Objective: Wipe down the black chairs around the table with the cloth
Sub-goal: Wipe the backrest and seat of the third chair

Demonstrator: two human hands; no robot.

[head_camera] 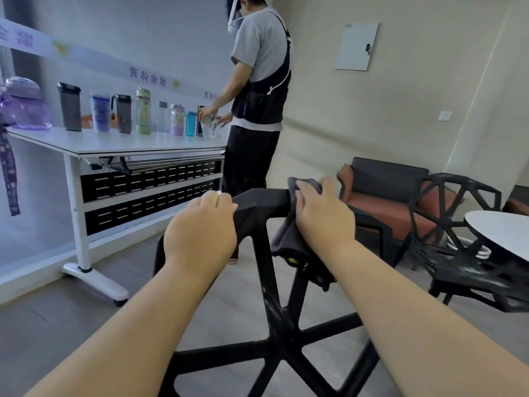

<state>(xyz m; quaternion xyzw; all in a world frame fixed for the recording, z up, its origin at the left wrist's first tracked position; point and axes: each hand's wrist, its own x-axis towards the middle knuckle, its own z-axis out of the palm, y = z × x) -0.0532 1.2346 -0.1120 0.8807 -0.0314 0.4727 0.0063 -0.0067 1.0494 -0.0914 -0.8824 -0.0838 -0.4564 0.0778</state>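
Floor [57,325] beyond, right hand [320,213] pins cloth [286,239] on chair [257,202].

left hand [200,224] fingers [219,200]: tips hidden behind near chair [274,310] top rail
cloth [286,239]: middle covered by right hand [323,213]
near chair: lower part cut by bottom edge
round tabletop [498,233]: cut by right edge
purple bottle [23,107]: blurred, cut by left edge

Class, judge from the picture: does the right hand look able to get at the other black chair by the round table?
Probably yes. The right hand holds the cloth on the near chair's top rail; the other black chair stands to its right, nothing between them, though a lean may be needed.
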